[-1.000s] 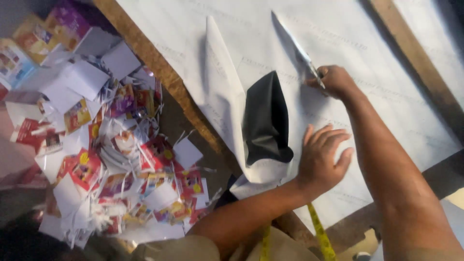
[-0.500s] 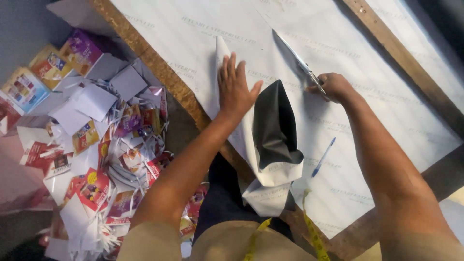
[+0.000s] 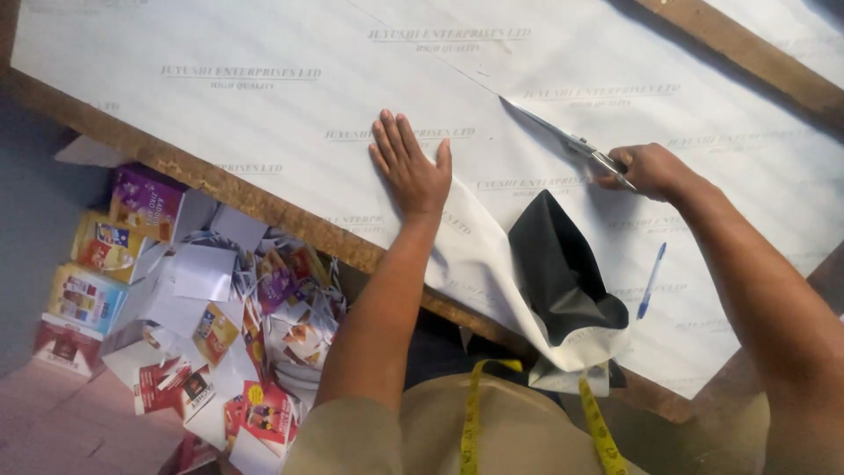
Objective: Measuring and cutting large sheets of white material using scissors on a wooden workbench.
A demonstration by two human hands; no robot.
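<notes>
A large white sheet [image 3: 290, 114] with faint grey print lies flat over a wooden table. My left hand [image 3: 410, 167] presses flat on it, fingers spread, just left of the cut. My right hand [image 3: 646, 169] grips a pair of scissors [image 3: 563, 138] whose blades point up-left along the cut line. Between my hands the cut strip curls over and shows its black underside [image 3: 558, 268], hanging off the near table edge.
A blue pen [image 3: 651, 281] lies on the sheet near my right forearm. A yellow tape measure [image 3: 473, 413] hangs round my neck. The wooden table edge [image 3: 264, 204] runs diagonally. Several colourful cartons and paper scraps [image 3: 220, 325] are heaped on the floor at the left.
My left hand moved from the lower right of the curled strip to the sheet left of the cut. The scissors have advanced along the cut, and the view has shifted.
</notes>
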